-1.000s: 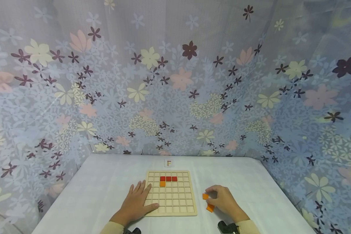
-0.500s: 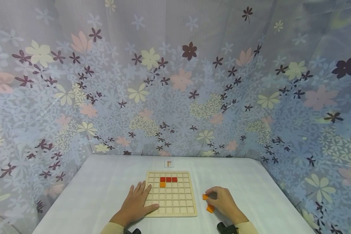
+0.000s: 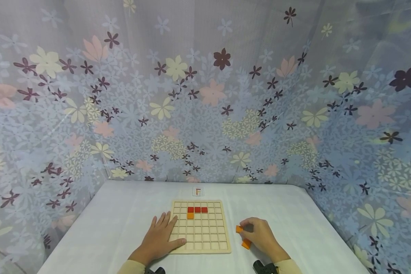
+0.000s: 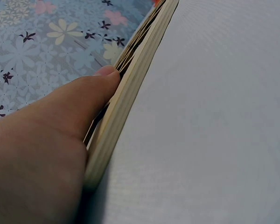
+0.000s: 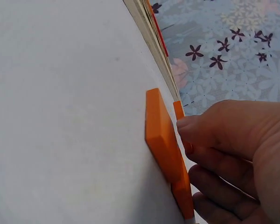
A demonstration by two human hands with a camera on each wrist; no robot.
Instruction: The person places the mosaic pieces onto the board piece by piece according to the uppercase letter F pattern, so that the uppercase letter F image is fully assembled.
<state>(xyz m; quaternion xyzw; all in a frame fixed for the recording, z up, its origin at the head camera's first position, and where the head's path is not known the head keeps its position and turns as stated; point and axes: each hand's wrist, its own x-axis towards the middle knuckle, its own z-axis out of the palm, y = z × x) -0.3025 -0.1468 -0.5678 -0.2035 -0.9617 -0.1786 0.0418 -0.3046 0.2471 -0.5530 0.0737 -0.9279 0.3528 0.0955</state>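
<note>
Orange tile nudged slightly toward board, right hand pinching.

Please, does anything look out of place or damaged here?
Only slightly: the loose orange tiles by the right hand lie at an angle, unlike the red tiles set squarely in the board. Nothing looks damaged.

A grey-blue cloth is hung behind and along both sides of a white table. Flowers in pale blue, cream, pink and dark purple are printed across it, crowded lower down and thinned towards the plainer grey top. Creases are seen in the fabric. The scene is evenly lit, and a faint yellowish patch is shown at upper right.
</note>
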